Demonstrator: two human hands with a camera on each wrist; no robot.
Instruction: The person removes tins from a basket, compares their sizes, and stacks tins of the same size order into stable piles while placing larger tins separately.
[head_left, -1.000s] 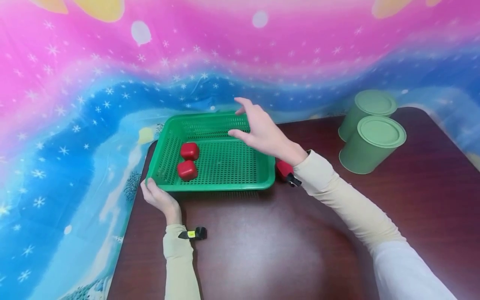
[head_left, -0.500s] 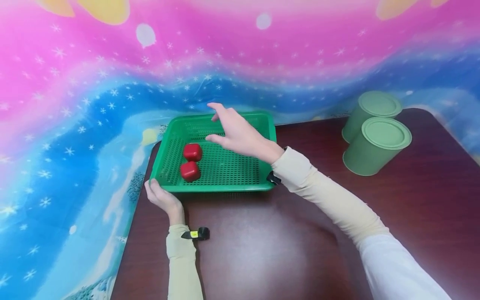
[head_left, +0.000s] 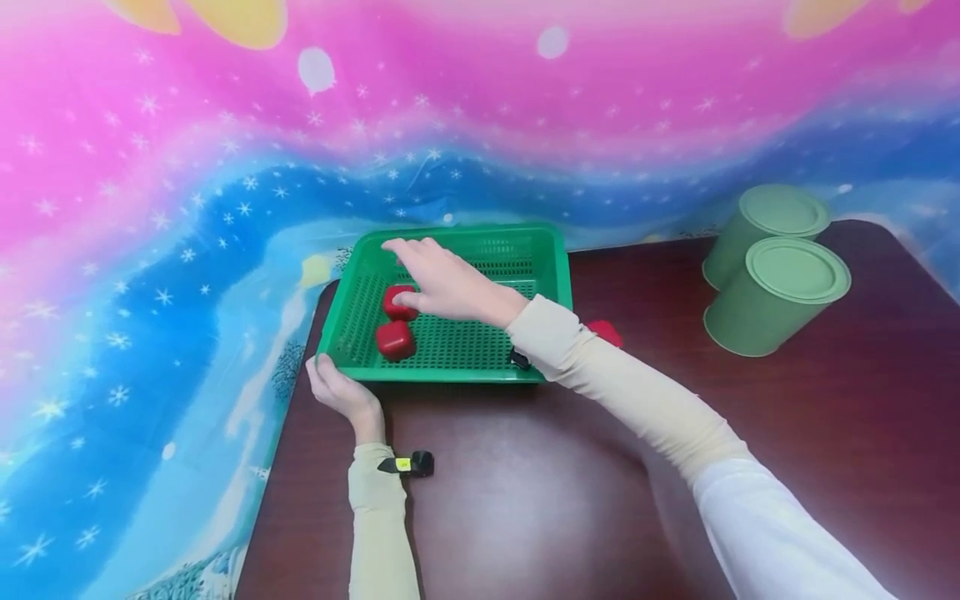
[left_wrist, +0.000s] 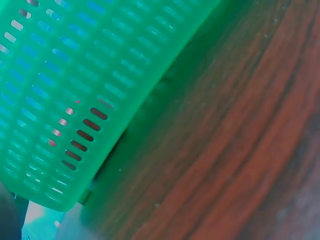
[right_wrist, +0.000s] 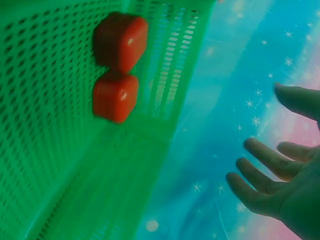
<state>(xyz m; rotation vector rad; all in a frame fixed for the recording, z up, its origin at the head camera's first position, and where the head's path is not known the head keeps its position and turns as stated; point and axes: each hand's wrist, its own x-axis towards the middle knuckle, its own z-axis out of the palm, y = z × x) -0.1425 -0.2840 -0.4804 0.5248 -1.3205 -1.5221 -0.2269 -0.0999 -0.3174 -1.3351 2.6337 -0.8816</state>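
Resting on a dark wooden table [head_left: 525, 500], a person's two cream-sleeved arms reach forward toward a green slotted basket [head_left: 465, 354] set near the table's far left corner. Nearest the camera, a small black wrist-worn device [head_left: 411, 464] with a yellow mark sits on the left sleeve. Just beyond it the left hand [head_left: 341, 392] grips the basket's near left corner, its fingers curled around the rim; the left wrist view shows only the basket's slotted wall [left_wrist: 75, 100] lying against the wood grain [left_wrist: 240, 150], the hand itself out of sight. Farther in, the right hand [head_left: 442, 283] hovers low over the basket's interior, fingers spread apart and relaxed, holding nothing, directly above the farther of two red blocks. The nearer red block [head_left: 395, 340] lies on the basket floor toward the left side, and the farther red block [head_left: 400, 304] sits just behind it, partly covered by the hand. The right wrist view shows both blocks [right_wrist: 117, 65] close together, seemingly touching, beside the basket's side wall, with the open fingers [right_wrist: 267, 165] well clear of them. Outside the basket, just off its right edge and behind the right forearm, a third red object [head_left: 604, 332] lies on the table. At the far right stand two pale green lidded canisters [head_left: 776, 292], one just behind the other. Behind everything hangs a pink and blue star-patterned backdrop [head_left: 480, 108].
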